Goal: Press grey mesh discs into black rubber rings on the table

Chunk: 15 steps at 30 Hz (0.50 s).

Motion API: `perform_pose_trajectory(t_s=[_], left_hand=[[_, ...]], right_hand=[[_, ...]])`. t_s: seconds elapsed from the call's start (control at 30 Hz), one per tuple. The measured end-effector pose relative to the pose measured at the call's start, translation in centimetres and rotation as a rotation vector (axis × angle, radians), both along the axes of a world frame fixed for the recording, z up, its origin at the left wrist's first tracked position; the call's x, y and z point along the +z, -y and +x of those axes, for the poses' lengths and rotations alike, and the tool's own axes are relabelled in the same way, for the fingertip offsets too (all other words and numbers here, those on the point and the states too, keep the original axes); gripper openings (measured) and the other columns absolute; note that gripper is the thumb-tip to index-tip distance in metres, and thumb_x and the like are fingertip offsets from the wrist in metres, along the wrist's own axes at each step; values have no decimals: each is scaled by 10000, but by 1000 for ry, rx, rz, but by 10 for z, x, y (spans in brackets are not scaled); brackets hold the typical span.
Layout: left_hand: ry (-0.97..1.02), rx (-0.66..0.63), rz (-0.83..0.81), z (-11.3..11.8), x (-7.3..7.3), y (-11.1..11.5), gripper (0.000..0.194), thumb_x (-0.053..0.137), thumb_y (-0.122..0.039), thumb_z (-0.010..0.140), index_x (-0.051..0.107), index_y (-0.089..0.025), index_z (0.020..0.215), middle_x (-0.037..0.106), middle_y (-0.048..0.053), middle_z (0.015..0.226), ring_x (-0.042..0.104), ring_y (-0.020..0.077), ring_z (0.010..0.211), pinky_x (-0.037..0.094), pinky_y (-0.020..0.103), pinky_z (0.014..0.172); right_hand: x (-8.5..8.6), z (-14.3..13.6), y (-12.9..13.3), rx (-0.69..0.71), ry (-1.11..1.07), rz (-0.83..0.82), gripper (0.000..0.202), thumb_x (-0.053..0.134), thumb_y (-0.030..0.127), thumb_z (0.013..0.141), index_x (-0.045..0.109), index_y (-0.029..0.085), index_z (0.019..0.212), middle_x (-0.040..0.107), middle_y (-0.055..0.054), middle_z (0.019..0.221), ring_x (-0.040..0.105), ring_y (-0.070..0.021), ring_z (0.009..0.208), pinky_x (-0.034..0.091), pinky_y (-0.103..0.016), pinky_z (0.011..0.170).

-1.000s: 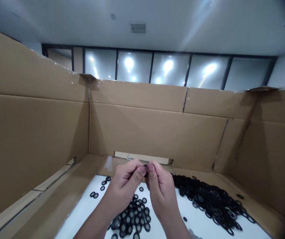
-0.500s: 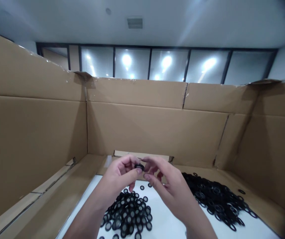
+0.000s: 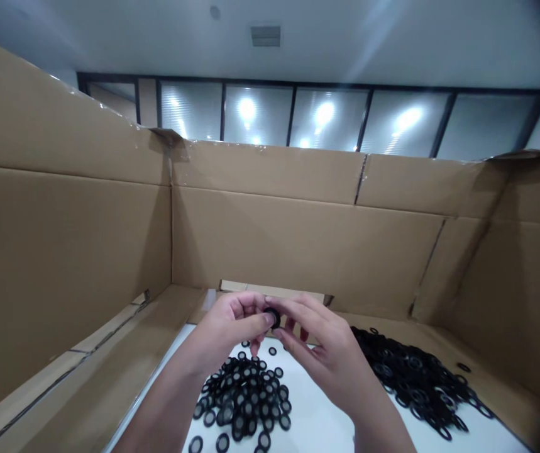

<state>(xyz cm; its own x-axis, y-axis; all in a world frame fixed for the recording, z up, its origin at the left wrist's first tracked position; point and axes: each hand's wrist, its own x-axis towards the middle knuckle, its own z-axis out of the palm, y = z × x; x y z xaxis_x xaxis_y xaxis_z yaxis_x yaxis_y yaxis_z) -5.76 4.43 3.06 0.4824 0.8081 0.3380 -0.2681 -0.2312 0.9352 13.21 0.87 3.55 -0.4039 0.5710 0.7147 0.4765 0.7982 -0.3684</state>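
Got a small black disc pinched betw. thumb & fingers of my L hand, up in front of me, prob. for a clear view; R hand curls w/ thumb & index parted at its edge, maybe to steady it, can't tell if they touch. Below, the pile of pale-centred discs sits on the white board, prob. for short reach. Black ring heap is farther R, likely kept sep. to avoid mixing, w/ the box's back wall behind.
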Motion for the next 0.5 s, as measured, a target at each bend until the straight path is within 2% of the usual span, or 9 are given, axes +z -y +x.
perform_pose_trajectory(t_s=[0.13, 0.27, 0.4, 0.5], left_hand=[[-34, 11, -2, -2, -1, 0, 245, 754, -343, 802, 669, -120, 857, 576, 0, 724, 421, 62, 563, 328, 191, 505], [-87, 46, 13, -1, -2, 0, 248, 746, -365, 798, 653, -137, 823, 553, -17, 696, 404, 72, 570, 306, 208, 525], [-108, 114, 36, 1, 0, 3, 255, 733, -376, 807, 644, -137, 814, 513, -33, 676, 383, 78, 586, 293, 213, 550], [-123, 137, 44, 2, 1, 5, 254, 729, -379, 816, 670, -135, 856, 539, -25, 700, 401, 81, 608, 291, 210, 566]], right_hand=[[1, -5, 3, -55, -1, 18, 225, 590, 224, 959, 627, 259, 1179, 623, -38, 1021, 600, -138, 752, 511, -277, 645], [1, -10, 5, -143, -5, -15, 134, 619, 210, 929, 590, 234, 1056, 589, -29, 975, 583, -151, 781, 493, -280, 633], [2, -7, 6, -100, 14, -61, 217, 605, 219, 950, 591, 263, 1162, 580, -42, 1108, 590, -149, 843, 505, -266, 651], [2, -4, 6, -73, -3, -58, 238, 586, 223, 969, 616, 282, 1198, 574, -42, 1143, 593, -141, 845, 511, -265, 669]])
